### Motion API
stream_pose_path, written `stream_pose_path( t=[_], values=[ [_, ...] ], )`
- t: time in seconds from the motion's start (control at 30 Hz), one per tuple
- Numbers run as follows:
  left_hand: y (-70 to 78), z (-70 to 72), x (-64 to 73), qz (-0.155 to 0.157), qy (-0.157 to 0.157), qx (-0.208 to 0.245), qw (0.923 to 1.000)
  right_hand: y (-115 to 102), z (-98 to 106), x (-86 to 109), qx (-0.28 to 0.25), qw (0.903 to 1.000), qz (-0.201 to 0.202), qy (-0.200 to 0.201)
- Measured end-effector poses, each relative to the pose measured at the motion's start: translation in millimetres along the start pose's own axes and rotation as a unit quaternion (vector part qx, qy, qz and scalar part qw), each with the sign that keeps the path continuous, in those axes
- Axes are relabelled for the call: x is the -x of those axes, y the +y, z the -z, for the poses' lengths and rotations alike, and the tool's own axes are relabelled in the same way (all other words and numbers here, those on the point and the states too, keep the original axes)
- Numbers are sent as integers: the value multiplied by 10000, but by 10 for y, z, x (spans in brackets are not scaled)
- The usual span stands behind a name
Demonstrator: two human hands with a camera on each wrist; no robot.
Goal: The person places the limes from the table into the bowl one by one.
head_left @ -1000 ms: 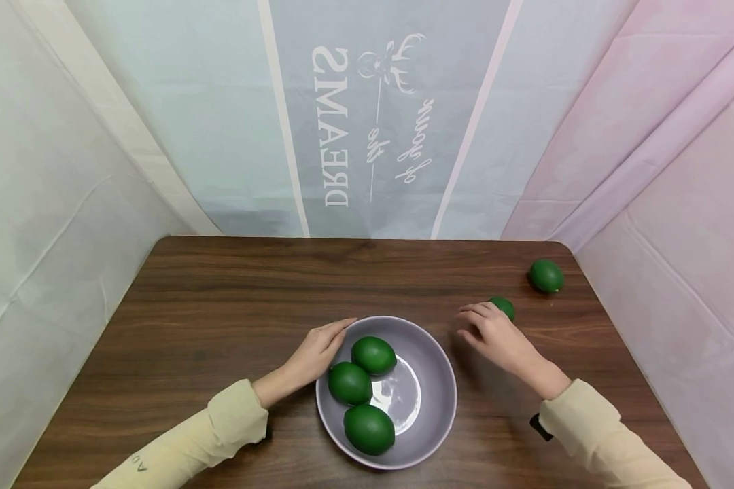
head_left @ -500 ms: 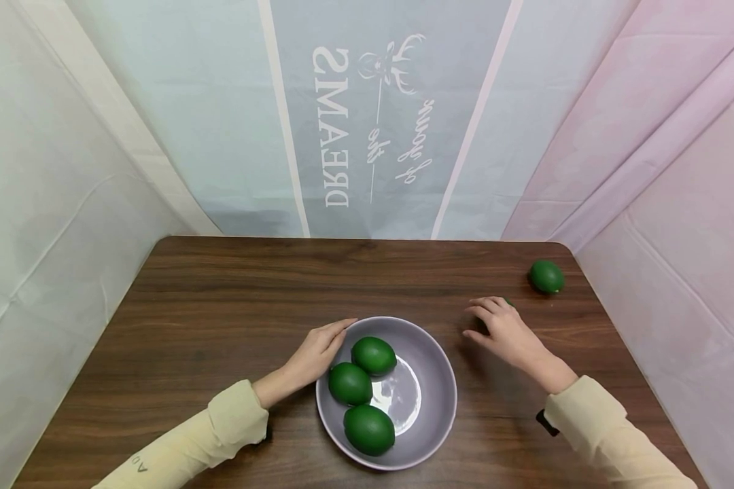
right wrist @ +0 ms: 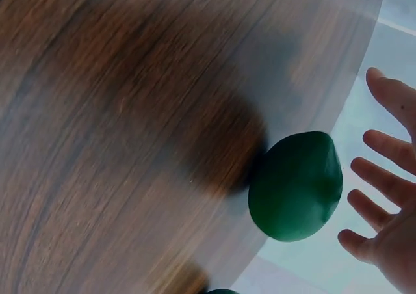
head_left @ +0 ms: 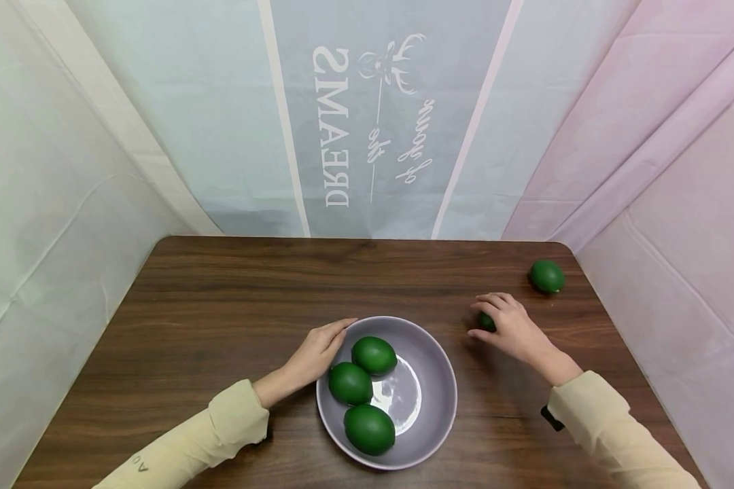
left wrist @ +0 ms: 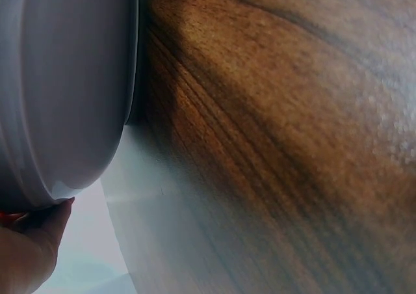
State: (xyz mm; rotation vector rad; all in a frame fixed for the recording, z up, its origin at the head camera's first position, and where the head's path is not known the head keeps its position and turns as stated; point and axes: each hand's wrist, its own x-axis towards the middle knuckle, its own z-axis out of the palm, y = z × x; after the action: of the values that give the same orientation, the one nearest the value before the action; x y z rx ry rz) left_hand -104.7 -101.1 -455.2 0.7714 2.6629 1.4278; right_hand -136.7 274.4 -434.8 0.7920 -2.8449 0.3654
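Note:
My left hand (head_left: 315, 352) rests against the left rim of a grey-purple bowl (head_left: 434, 401), its fingers lying fairly straight along the edge. In the left wrist view a fingertip touches the bowl's outer wall (left wrist: 78, 86). Several green limes are around: three lie inside the bowl, among them the upper lime (head_left: 374, 356) and the lowest lime (head_left: 370, 430). Right of the bowl my right hand (head_left: 514, 329) hovers over another lime (head_left: 486, 320), partly hidden beneath it. In the right wrist view the spread fingers stand apart from this lime (right wrist: 296, 187).
One more lime (head_left: 547, 276) lies near the far right corner of the brown wooden table (head_left: 251, 285). A printed cloth (head_left: 379, 136) hangs behind the table, and pale cloth walls (head_left: 679, 285) close off both sides.
My right hand has shifted slightly right and back over the lime, which now shows between thumb and fingers instead of behind the hand. My left hand and the bowl have stayed put.

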Motion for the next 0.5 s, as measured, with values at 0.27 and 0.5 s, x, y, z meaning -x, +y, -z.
stream_pose_path(
  t=[0.27,0.5],
  values=[
    [12,7,4,40,-2,10,10000,83,-3,-5,-24,9999,-76,-110],
    [8,7,1,24,-10,2,10000,165,-25,4,-85,9998,-77,-130]
  ],
)
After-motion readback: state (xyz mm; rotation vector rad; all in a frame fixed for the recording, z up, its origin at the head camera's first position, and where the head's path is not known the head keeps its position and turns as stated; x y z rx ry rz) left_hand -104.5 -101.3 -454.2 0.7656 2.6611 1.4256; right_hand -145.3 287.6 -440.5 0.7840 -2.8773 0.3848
